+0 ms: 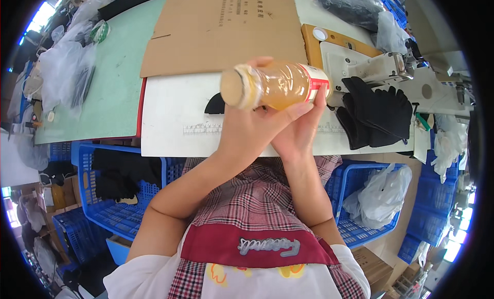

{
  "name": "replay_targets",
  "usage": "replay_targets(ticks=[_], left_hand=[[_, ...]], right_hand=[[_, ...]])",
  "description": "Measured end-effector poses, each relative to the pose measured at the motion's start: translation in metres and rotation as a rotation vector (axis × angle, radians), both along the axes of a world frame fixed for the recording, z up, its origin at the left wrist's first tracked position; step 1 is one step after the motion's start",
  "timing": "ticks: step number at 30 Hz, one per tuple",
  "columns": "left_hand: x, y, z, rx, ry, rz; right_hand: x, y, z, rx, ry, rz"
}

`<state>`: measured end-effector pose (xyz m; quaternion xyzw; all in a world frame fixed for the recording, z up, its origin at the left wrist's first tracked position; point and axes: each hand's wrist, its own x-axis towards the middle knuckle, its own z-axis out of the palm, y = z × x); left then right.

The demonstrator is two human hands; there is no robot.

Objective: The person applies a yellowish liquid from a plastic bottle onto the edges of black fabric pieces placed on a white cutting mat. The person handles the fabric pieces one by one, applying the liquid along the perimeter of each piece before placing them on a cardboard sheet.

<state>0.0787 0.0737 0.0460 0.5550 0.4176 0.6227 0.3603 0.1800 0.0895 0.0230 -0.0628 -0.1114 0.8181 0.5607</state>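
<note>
A bottle (288, 85) of amber content is nearest the camera, held up above the white worktop (175, 100) and tilted, with its pale cap end toward the left and its red-and-white label toward the right. The cap end is blurred.

The left hand (244, 126) is clamped around the bottle near the neck, its thumb laid along the body. The right hand (298, 134) is closed on the label end from below, one digit against the label; the remaining digits are largely hidden. The two hands are together, touching or overlapping beneath the bottle.

Beyond the bottle, a brown cardboard sheet (206, 41) lies at the far side of the worktop. A black curved piece (214, 105) lies just left of the bottle, partly covered. Black gloves (383, 116) lie to the right, in front of a white sewing machine (383, 67). A green surface (121, 62) adjoins at the left. Below the worktop, one blue basket (118, 211) holds black fabric (121, 170) on the left; another blue basket (355, 237) on the right holds a white plastic bag (383, 196).
</note>
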Motion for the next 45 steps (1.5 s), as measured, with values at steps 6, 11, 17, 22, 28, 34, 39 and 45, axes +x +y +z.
replay_targets(ticks=[6,11,17,22,28,34,39,45], left_hand=[[-0.022,-0.004,0.004,0.118,0.443,0.077],[-0.061,-0.004,0.0,0.101,0.728,-0.029],[-0.08,0.005,-0.038,-0.114,0.791,-0.12],[-0.101,0.005,-0.037,-0.151,0.759,-0.084],[-0.124,-0.018,-0.041,-0.121,0.859,0.226],[-0.133,-0.036,-0.055,-0.21,0.804,0.374],[-0.13,-0.033,-0.057,-0.142,0.82,0.28],[-0.13,-0.031,-0.062,-0.095,0.813,0.254]], right_hand=[[0.003,0.004,-0.006,-0.015,0.134,0.019],[0.03,0.022,0.006,0.092,0.07,0.063],[0.066,0.038,0.016,0.11,-0.015,0.0],[0.065,0.033,0.022,0.116,-0.276,-0.141],[0.065,0.037,0.009,0.189,-0.517,-0.198],[0.032,0.042,0.019,0.288,-0.914,-0.438],[0.01,0.041,0.03,0.455,-1.132,-0.47],[-0.013,0.024,0.036,0.62,-1.262,-0.519]])
